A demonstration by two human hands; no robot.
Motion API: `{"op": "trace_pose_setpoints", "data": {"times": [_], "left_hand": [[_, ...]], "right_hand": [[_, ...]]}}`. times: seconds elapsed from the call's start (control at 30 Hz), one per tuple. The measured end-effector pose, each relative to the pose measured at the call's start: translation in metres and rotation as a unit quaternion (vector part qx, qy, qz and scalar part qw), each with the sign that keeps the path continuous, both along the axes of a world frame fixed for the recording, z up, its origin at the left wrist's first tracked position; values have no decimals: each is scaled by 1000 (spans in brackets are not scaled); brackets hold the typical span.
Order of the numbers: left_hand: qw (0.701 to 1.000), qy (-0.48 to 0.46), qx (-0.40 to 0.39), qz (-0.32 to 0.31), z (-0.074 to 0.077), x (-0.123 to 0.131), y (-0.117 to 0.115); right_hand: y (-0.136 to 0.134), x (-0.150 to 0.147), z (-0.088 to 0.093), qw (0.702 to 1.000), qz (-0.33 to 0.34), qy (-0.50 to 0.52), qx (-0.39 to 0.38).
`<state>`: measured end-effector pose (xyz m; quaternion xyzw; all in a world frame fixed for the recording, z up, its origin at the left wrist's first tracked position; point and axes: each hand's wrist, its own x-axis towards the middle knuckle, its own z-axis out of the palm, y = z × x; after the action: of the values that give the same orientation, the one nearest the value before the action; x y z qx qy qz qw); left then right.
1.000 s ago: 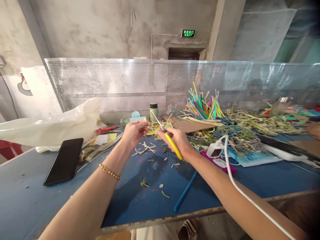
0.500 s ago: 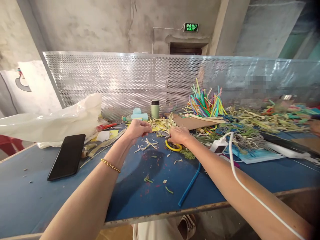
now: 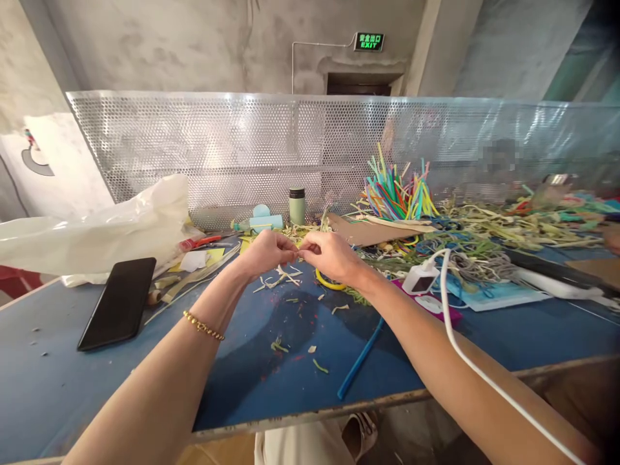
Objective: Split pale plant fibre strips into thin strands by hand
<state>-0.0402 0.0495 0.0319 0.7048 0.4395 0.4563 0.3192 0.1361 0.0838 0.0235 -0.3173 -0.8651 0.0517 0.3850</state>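
My left hand [image 3: 271, 252] and my right hand [image 3: 329, 255] meet fingertip to fingertip above the blue table [image 3: 232, 387]. Both are closed in a pinch, and whatever lies between the fingers is too small to make out. Partly behind my right hand, yellow-handled scissors [image 3: 329, 280] lie on the table, with only part of the handle showing. Pale strip scraps [image 3: 283, 278] are scattered below my fingers. Beyond the hands is a heap of dry yellowish strips [image 3: 295, 232]. A blue fuzzy stem [image 3: 361, 358] rests near the front edge.
A black phone [image 3: 119, 303] and a plastic bag [image 3: 97, 232] lie left. Behind stand a green tumbler [image 3: 297, 206] and colourful fuzzy stems [image 3: 400, 194], before a perforated metal screen [image 3: 217, 142]. Right are tangled cords [image 3: 489, 268] and a white cable [image 3: 450, 323] crossing my forearm.
My right hand has left the scissors and moved left to meet my left hand at the fingertips. The whole view has shifted slightly.
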Motion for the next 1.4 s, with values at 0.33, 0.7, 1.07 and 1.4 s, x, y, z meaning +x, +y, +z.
{"op": "trace_pose_setpoints", "data": {"times": [0.33, 0.7, 1.07, 1.4], "left_hand": [[996, -72, -5, -43, 7, -2, -4], [983, 122, 102, 88, 10, 5, -6], [976, 170, -65, 124, -37, -30, 26], [981, 116, -29, 150, -53, -7, 38]], "right_hand": [[-10, 3, 6, 979, 61, 151, -120], [-1, -3, -7, 1000, 7, 16, 14], [18, -8, -26, 997, -60, 28, -46], [18, -6, -24, 995, -32, 76, -50]]}}
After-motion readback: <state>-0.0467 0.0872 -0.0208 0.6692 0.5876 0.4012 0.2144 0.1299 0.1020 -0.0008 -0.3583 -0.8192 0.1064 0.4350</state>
